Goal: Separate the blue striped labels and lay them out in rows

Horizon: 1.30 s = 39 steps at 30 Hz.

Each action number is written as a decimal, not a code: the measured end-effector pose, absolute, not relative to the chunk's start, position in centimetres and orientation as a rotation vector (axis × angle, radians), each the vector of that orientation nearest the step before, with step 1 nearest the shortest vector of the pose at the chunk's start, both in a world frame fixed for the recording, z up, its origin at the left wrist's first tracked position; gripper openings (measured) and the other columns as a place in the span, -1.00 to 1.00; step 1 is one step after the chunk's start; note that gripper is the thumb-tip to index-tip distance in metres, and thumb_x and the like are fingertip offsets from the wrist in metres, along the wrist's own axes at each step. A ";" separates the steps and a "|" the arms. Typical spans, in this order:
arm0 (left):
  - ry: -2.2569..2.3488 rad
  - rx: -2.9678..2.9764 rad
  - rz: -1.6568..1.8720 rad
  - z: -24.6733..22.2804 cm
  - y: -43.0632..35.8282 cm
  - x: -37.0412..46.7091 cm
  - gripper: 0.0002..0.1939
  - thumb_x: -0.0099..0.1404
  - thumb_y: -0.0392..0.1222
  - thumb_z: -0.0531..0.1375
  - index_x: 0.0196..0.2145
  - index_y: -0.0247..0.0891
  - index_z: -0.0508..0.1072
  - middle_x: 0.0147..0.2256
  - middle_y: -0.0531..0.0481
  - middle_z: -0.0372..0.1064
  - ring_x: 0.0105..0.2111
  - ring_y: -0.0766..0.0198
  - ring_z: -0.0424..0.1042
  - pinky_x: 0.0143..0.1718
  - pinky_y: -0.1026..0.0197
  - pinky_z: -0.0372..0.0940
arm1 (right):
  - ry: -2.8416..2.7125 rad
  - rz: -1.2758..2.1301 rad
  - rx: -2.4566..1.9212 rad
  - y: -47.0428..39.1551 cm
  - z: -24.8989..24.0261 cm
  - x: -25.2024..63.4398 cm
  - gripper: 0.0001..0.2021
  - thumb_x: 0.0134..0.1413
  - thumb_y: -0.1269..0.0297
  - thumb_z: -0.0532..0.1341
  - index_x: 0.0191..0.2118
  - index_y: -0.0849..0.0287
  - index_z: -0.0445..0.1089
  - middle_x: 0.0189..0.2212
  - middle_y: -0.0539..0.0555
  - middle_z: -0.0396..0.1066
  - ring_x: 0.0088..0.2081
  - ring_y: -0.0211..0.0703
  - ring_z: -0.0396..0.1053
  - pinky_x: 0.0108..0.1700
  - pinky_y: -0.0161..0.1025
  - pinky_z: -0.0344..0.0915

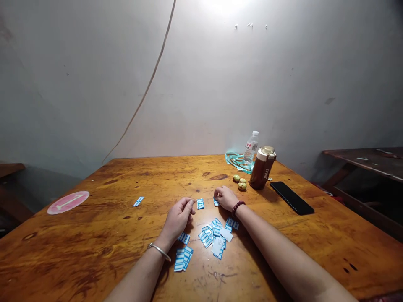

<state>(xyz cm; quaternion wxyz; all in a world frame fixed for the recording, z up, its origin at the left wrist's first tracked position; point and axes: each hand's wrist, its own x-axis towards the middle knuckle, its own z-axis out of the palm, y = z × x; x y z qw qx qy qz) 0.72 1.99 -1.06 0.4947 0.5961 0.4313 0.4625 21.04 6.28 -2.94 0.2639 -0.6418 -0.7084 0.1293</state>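
Small blue-and-white pieces that look like sticker labels lie on the wooden table between my arms. My left hand is closed, thumb against the curled fingers; whether anything is pinched there is hidden. Just right of its fingertips lies a single label piece. My right hand has its fingers bent down onto another label piece, partly covered by them. Nearer to me is a loose pile of labels, a few showing plain white backs. More labels overlap beside my left wrist, and one lies alone at the left.
On the wooden table, a brown sports bottle, a clear water bottle, a teal lanyard, three small yellowish fruits and a black phone are at the right. A pink round sticker is at the left. Behind stands a wall.
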 end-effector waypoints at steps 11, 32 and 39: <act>1.110 1.545 1.138 -0.8 2.0 0.3 -0.68 0.10 0.04 0.02 -0.34 -0.26 0.32 -0.55 0.10 0.25 -0.66 0.46 0.19 -0.67 0.41 0.08 | -1.561 0.451 -1.591 4.2 -0.5 22.7 -0.75 -0.03 0.37 -0.04 -0.26 0.26 0.30 -0.38 0.06 0.32 -0.36 -0.28 0.24 -0.32 -0.36 0.16; 0.881 2.392 0.532 0.7 -0.6 1.5 -0.82 0.06 -0.18 0.09 -0.36 -0.21 0.44 -0.42 -0.01 0.27 -0.40 0.29 0.25 -0.38 0.30 0.13 | -2.341 0.782 -1.510 -1.9 1.2 21.0 -0.83 -0.28 0.36 0.19 -0.41 0.16 0.38 -0.50 -0.03 0.29 -0.49 -0.32 0.18 -0.52 -0.42 0.00; 0.994 2.295 0.712 0.5 -0.3 1.7 -0.79 0.13 -0.21 0.01 -0.44 -0.21 0.44 -0.47 -0.02 0.32 -0.42 0.27 0.26 -0.39 0.28 0.13 | -2.563 0.772 -1.375 -2.8 1.2 20.4 -0.69 -0.32 0.31 0.22 -0.28 0.04 0.38 -0.42 -0.03 0.28 -0.46 -0.29 0.18 -0.48 -0.41 0.02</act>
